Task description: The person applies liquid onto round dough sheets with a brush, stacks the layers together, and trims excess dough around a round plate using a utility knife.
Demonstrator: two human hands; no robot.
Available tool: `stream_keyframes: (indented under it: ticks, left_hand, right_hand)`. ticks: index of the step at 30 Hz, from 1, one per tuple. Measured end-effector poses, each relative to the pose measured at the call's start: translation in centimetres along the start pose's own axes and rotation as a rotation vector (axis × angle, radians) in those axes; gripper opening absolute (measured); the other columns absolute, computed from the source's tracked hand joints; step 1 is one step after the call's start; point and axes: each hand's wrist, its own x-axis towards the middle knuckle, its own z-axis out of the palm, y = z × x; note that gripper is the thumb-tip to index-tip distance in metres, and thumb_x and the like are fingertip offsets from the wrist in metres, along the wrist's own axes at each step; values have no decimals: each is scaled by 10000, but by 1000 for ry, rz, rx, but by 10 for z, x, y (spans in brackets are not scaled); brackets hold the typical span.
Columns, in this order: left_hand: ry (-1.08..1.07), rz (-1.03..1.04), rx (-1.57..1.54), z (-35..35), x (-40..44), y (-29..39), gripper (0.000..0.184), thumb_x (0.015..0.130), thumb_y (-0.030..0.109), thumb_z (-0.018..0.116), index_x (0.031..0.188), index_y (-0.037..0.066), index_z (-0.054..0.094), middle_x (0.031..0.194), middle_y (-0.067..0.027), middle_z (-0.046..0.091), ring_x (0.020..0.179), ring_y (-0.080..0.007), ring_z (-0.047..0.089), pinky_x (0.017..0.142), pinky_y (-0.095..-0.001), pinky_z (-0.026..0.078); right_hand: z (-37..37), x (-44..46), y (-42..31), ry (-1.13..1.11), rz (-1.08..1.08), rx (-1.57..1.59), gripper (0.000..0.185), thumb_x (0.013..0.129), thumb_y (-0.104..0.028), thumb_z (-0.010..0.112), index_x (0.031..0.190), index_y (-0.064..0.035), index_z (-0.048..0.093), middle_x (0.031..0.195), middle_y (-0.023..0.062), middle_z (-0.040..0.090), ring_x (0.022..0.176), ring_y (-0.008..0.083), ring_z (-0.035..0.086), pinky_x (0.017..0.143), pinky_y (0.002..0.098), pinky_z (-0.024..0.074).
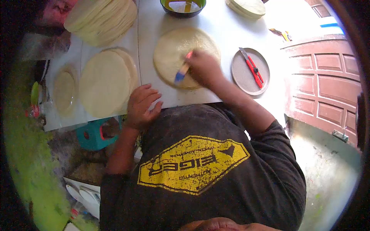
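At the left of the frame, a pale disc is laid flat on the white table, and below the table edge a turquoise stool is partly seen. In the upper left, a tall stack of round sheets is cut off by the frame's top edge; beneath it in the picture, a low stack of round sheets is set near the table's lower edge. Just to the right of that, the left hand is held by the table edge, its fingers relaxed and slightly bent, the thumb spread apart. At upper centre, a round sheet with a glossy surface is placed below a dark bowl of yellowish liquid. Over the sheet's lower part a brush with blue bristles is grasped by its handle in the closed fingers of the right hand; whether the sheet is touched by the bristles cannot be told. Farther right, a red-handled cutter is rested across a grey plate, and at the far right a brown panelled door is seen.
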Motion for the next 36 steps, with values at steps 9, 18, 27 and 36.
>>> stream_keyframes:
  ticks: [9,18,27,36]
  left_hand:
    - [-138,-285,436,-101,-30,-22,437,701,220,807,1102,114,667,1181,-97,624,1194,-341,531,1030,-471,409]
    - [-219,-260,362,-109,-41,-34,469,688,249,810,1109,105,662,1200,-93,610,1191,-312,538,1038,-459,409]
    - [-207,-278,329,-119,-49,-38,487,673,286,802,1104,99,671,1155,-71,613,1170,-287,546,1018,-437,428]
    - [-272,-136,438,-144,-57,-44,373,717,259,763,1026,68,680,1071,-81,624,1123,-278,563,972,-410,458]
  right_hand:
    - [-57,26,40,-89,468,429,312,921,-266,632,1112,-22,669,860,94,715,806,158,670,727,327,529]
    - [-40,59,-15,24,224,595,232,904,-232,631,946,-6,661,693,111,622,627,203,607,605,343,484]
    - [-11,76,-84,-72,-358,368,232,813,5,573,1018,-54,664,978,107,646,918,264,617,766,357,490]
    - [24,99,-143,-332,-803,108,218,855,-314,605,974,-148,680,919,105,617,902,314,633,796,468,512]
